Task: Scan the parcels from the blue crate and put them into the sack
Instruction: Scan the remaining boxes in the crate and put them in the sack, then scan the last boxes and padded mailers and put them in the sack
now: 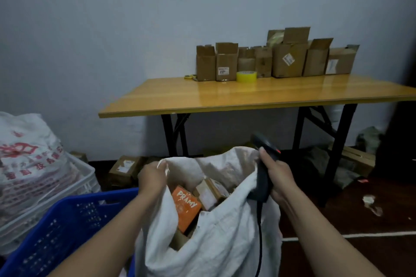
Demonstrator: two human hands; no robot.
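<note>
Sack [213,243] rim: left hand [150,177] grips | right hand [278,177] grips scanner [262,181]

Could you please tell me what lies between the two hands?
In the head view, the open mouth of the sack lies between the left hand and the right hand, which holds the scanner; an orange parcel and brown parcels sit inside.

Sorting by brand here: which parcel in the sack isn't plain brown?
The orange box marked PRAMY, at the left of the sack opening; the other parcels showing are brown cardboard.
</note>
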